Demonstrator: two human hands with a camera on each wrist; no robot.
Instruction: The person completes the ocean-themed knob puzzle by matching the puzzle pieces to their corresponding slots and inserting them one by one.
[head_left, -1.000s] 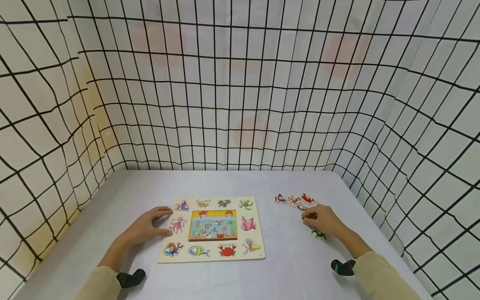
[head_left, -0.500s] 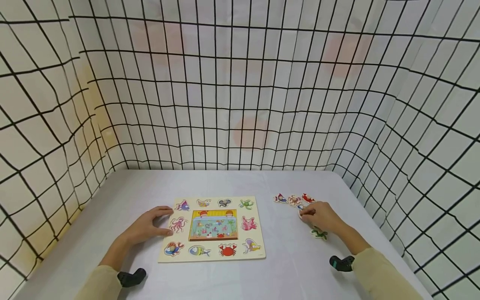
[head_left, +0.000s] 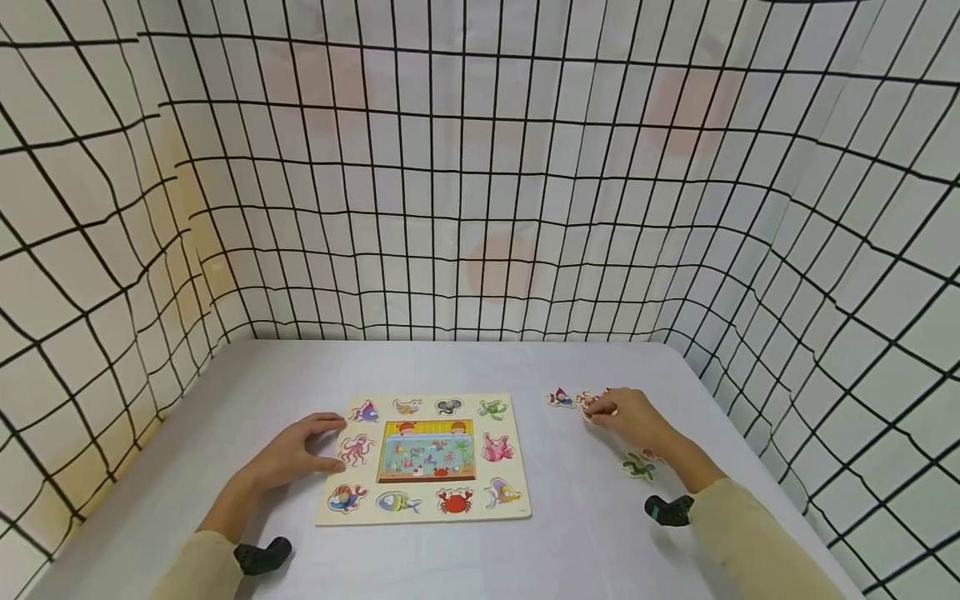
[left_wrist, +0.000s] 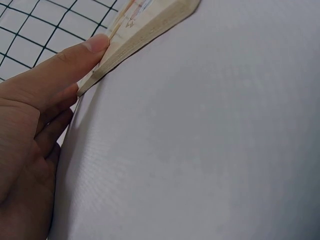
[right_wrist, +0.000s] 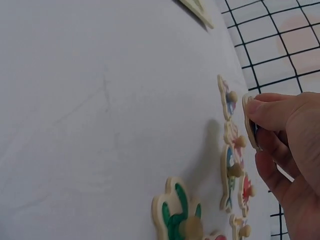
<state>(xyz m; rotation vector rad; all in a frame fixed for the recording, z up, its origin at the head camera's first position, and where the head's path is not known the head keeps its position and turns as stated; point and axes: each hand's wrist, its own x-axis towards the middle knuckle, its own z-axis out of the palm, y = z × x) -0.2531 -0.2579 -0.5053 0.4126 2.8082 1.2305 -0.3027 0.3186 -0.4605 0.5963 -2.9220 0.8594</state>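
A pale wooden puzzle board [head_left: 517, 503] with sea-animal pictures lies on the table. My left hand [head_left: 296, 450] is at its left edge; in the left wrist view the thumb [left_wrist: 82, 57] rests along the board's edge. My right hand [head_left: 637, 421], right of the board, pinches a wooden puzzle piece [right_wrist: 247, 117] between thumb and fingers. That piece is seen nearly edge-on, its picture mostly hidden. Close by lie a fish piece [head_left: 560, 397], an octopus piece [right_wrist: 235, 137] and a red crab piece [right_wrist: 244, 192], each with a knob.
Nearer the right wrist lies a green turtle piece [head_left: 637, 467], with a reddish piece [head_left: 649, 454] partly behind the wrist. A knobbed hermit crab piece [head_left: 346, 497] sits in the board's lower left corner. Black netting [head_left: 480, 258] over white walls encloses the table's back and sides.
My right hand has moved left and farther back over the loose pieces, uncovering the turtle and the reddish piece. My left hand and the board have stayed in place.
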